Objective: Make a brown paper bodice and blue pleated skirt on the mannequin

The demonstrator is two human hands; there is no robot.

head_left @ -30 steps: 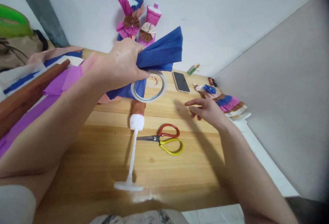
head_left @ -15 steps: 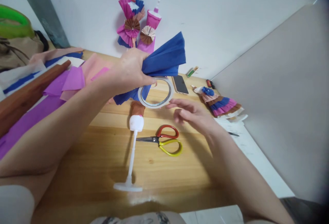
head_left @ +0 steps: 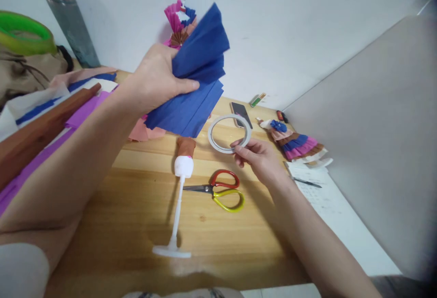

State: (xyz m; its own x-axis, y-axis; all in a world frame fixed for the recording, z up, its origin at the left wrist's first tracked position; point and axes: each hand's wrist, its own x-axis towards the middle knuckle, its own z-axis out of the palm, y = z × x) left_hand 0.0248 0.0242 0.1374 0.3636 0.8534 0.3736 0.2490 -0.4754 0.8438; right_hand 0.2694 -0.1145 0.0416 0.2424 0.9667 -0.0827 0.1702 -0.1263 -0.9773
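Pleated blue crepe paper (head_left: pixel 200 47) is pinched in my left hand (head_left: pixel 160 77), its folds fanning out above and below the thumb. My right hand (head_left: pixel 261 159) grips the lower right rim of a roll of white tape (head_left: pixel 212 141), held up over the table to the right of the paper. Beneath the paper lies a white plastic stand (head_left: pixel 177 211) with a flat foot and a brown-wrapped part (head_left: pixel 186 147) at its far end. Scissors (head_left: pixel 218 190) with one red and one yellow handle lie beside the stand, blades pointing left.
Crepe paper strips (head_left: pixel 41 138) in several colours cover the left side, near a grey bottle (head_left: pixel 73 20) and a bag (head_left: pixel 27 72). Toward the right are a phone (head_left: pixel 241 113), a ruffled paper dress (head_left: pixel 298 145) and a pen (head_left: pixel 307 182) on paper. Paper decorations (head_left: pixel 177 17) stand by the wall.
My right hand has taken hold of the tape roll, which has moved right, away from my left hand. The blue paper is raised slightly and turned, showing its spread pleats.
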